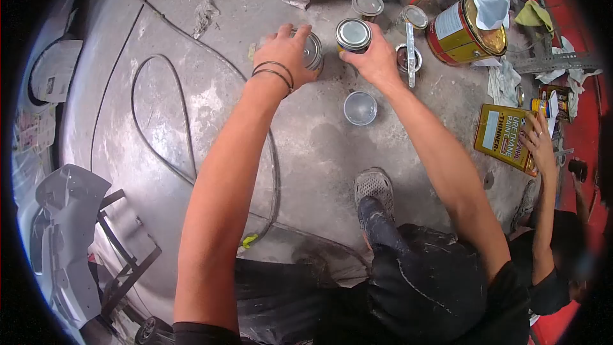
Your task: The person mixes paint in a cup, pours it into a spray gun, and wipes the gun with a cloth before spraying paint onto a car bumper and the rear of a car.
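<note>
My left hand (281, 57), with dark bands at the wrist, is wrapped round a metal can (313, 52) with a silver lid; the hand covers much of it. My right hand (375, 61) grips a smaller can (353, 35) with a silver lid and a dark label with some yellow. Both cans are upright, a short gap apart. Nearer to me a clear plastic cup (361, 108) stands on the concrete floor. Right of my right hand is an open can (408, 59) with a pale stick (410, 54) lying across it.
Several cans, including a large gold one (456, 32), crowd the back right. At right, another person's hand (541, 144) touches a yellow thinner tin (501, 137). A black hose (185, 108) loops across the floor at left. A grey moulded panel (67, 243) stands at lower left.
</note>
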Demonstrator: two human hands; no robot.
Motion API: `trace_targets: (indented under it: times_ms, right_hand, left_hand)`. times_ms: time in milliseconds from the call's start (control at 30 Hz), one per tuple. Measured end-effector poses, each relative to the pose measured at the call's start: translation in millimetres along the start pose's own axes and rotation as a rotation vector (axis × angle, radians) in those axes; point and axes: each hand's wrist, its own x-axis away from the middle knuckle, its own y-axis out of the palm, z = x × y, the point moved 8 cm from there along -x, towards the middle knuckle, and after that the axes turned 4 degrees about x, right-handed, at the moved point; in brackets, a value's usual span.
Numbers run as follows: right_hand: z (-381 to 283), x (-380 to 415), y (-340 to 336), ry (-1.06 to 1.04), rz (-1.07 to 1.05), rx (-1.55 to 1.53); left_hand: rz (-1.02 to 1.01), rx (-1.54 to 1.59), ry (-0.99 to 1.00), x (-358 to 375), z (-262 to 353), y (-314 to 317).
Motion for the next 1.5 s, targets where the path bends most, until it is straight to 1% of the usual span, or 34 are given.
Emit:
trace_targets:
  times_ms: [67, 200, 267, 300, 400, 467, 533, 567, 633, 667, 700, 733, 767, 833, 867, 900, 967, 1000, 1100, 1167, 1200, 1300, 1367, 1400, 1500]
  right_hand:
    - [10.2, -3.6, 13.8, 0.007, -0.036, -0.034]
    - [11.2, -1.8, 17.2, 0.036, -0.083, -0.050]
    - [10.5, -0.1, 13.5, 0.004, -0.083, 0.011]
    - [8.2, 1.1, 10.5, -0.011, -0.082, 0.042]
    - [10.8, 21.4, -5.3, 0.042, -0.028, 0.231]
    - [-14.0, 47.3, -34.9, -0.022, 0.006, 0.232]
    - [-44.9, 71.2, -62.7, -0.121, 0.072, 0.245]
    - [-53.4, 78.3, -67.2, -0.144, 0.036, 0.228]
    - [-66.3, 89.9, -69.3, -0.188, -0.040, 0.188]
    - [-66.3, 91.3, -60.6, -0.162, -0.090, 0.165]
    - [-67.9, 91.5, -47.7, -0.138, -0.138, 0.141]
    - [-73.1, 89.8, -36.8, -0.116, -0.186, 0.120]
    - [-81.9, 87.5, -30.9, -0.149, -0.166, 0.116]
    - [-103.2, 85.9, -17.5, -0.211, -0.145, 0.116]
    - [-109.7, 79.3, -6.7, -0.230, -0.188, 0.147]
    - [-118.0, 72.7, 1.1, -0.306, -0.164, 0.209]
    - [-131.6, 61.1, 20.0, -0.453, -0.109, 0.329]
    - [-134.5, 51.7, 29.7, -0.448, -0.110, 0.387]
    - [-136.7, 29.3, 54.3, -0.326, -0.314, 0.504]
    - [-131.7, 23.6, 64.3, -0.264, -0.330, 0.481]
    - [-130.2, 22.3, 67.8, -0.236, -0.335, 0.469]
    - [-131.5, 24.9, 57.5, -0.279, -0.269, 0.335]
    - [-139.1, 32.6, 39.3, -0.351, -0.157, 0.241]
    - [-145.8, 38.8, 23.7, -0.384, -0.099, 0.199]
    - [-168.5, 59.2, -40.1, -0.390, -0.005, 0.040]
  left_hand:
    - [-0.066, 0.019, 0.012, -11.0, -1.7, 6.3]
    - [-0.131, 0.008, 0.013, -16.5, -1.1, 1.9]
    - [-0.163, -0.017, 0.006, -19.4, 3.6, -2.9]
    - [-0.171, -0.038, 0.013, -23.9, 3.2, -1.8]
    - [-0.170, -0.061, 0.029, -33.9, 5.7, -0.7]
    - [-0.151, -0.029, 0.025, -31.9, 5.5, -2.0]
    - [-0.112, 0.090, 0.046, -27.2, -1.0, -4.1]
    - [-0.095, 0.149, 0.057, -24.9, -5.7, -4.9]
    - [0.011, 0.289, 0.081, -24.0, -23.3, -7.2]
    - [0.067, 0.355, 0.091, -22.6, -35.4, -10.4]
    - [0.075, 0.614, 0.033, -19.0, -54.9, -7.4]
    - [0.082, 0.875, -0.023, -11.0, -70.8, -5.6]
    - [0.084, 1.140, -0.080, -3.9, -84.5, -0.1]
    - [0.310, 1.404, -0.284, 39.4, -108.7, -4.6]
    - [0.345, 1.446, -0.335, 64.2, -118.1, -3.2]
    - [0.385, 1.487, -0.386, 91.6, -127.5, -1.2]
    - [0.375, 1.539, -0.438, 150.8, -129.2, 2.0]
    - [0.351, 1.508, -0.443, 180.0, -125.7, 0.0]
    - [0.317, 1.465, -0.479, 256.6, -126.7, 2.6]
    - [0.360, 1.509, -0.547, 293.9, -135.8, 9.1]
    - [0.385, 1.531, -0.577, 304.9, -138.9, 10.2]
    - [0.442, 1.547, -0.600, 317.2, -142.2, 9.9]
    - [0.445, 1.482, -0.540, 316.0, -137.2, 4.7]
    - [0.441, 1.454, -0.507, 314.6, -132.6, 1.6]
    - [0.419, 1.419, -0.454, 312.4, -115.8, -8.6]
